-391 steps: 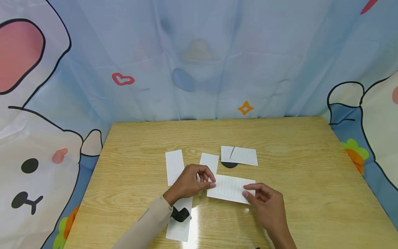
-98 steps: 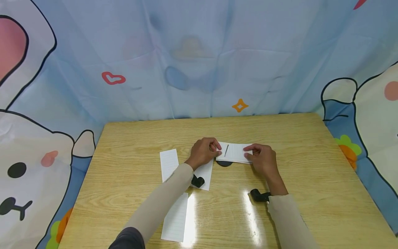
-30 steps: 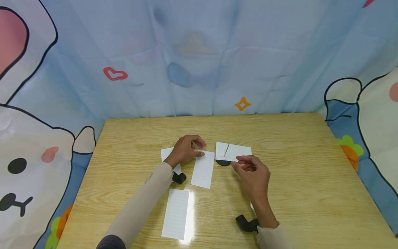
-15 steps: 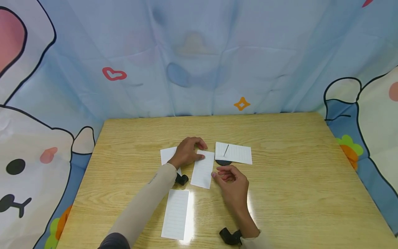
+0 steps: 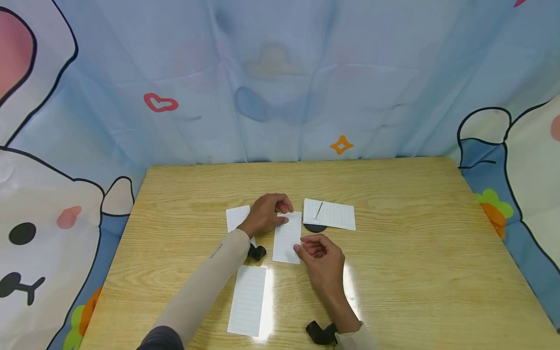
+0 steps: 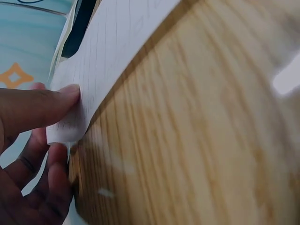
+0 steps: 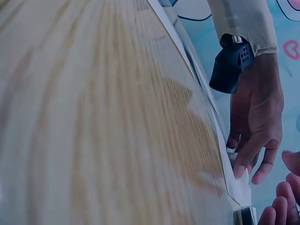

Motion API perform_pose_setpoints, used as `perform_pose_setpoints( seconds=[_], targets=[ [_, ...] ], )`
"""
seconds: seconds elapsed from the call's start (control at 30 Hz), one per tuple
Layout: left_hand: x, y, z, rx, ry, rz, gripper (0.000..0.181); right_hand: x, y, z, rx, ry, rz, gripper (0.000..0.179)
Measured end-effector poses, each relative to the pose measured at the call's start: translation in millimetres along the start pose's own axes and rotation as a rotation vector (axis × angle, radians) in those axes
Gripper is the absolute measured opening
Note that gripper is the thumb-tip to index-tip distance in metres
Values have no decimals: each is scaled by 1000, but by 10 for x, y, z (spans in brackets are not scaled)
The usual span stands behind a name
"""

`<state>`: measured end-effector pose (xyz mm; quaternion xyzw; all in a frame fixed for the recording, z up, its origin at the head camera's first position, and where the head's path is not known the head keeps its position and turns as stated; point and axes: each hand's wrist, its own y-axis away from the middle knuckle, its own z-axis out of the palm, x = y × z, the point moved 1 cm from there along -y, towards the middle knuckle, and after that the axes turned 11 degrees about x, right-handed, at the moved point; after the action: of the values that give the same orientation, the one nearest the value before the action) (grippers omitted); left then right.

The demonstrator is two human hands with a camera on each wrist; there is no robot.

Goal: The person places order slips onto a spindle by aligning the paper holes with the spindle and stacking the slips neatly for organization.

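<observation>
We have moved our right hand [image 5: 324,265], fingers loose and holding nothing, from the stacked slips [image 5: 339,217] to the middle ruled paper slip [image 5: 285,240] on the worktop [image 5: 402,243], whose far end our left hand [image 5: 264,214] pinches, bringing both hands to it.

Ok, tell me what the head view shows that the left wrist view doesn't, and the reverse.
Only the head view: the right hand, the loose paper lying nearest the person, and the red heart on the curtain.

Only the left wrist view: a clear bend near the held end of the pinched paper.

Both: the left hand pinching that paper, the wooden table, and the orange star.
</observation>
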<state>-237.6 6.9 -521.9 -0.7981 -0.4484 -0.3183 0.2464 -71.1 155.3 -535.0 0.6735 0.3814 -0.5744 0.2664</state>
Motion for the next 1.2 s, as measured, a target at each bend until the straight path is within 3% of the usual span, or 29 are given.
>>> perform_pose_setpoints(
  seconds=[0.23,0.8,1.2],
  targets=[
    [27,26,-1,2,11,35,20,23,-12,-6,9,16,-7,19],
    [27,102,-86,-65,16,10,14,57,-20,-1,-55,69,16,18],
    [26,215,-201,-26,197,-27,14,33,-10,-10,-96,161,27,23]
  ],
)
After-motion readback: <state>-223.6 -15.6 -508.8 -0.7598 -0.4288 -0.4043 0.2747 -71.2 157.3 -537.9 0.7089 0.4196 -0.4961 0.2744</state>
